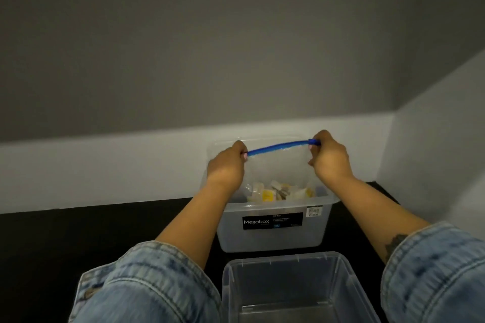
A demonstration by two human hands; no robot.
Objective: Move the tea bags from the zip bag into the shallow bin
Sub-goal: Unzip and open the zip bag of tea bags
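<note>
A clear zip bag (pixel 278 165) with a blue zip strip along its top is held upright over the far clear box. My left hand (pixel 227 162) pinches the strip's left end. My right hand (pixel 329 156) pinches its right end, at the blue slider. Several tea bags (pixel 278 191), white with yellow tags, lie bunched at the bag's bottom. A clear shallow bin (pixel 294 259) stands nearest me, below the bag, and looks bare inside.
The far clear box (pixel 273 240) carries a black "Megabox" label and stands against the white ledge (pixel 105 170). Both containers rest on a black surface (pixel 78 233). A grey wall rises behind, and a white wall closes the right side.
</note>
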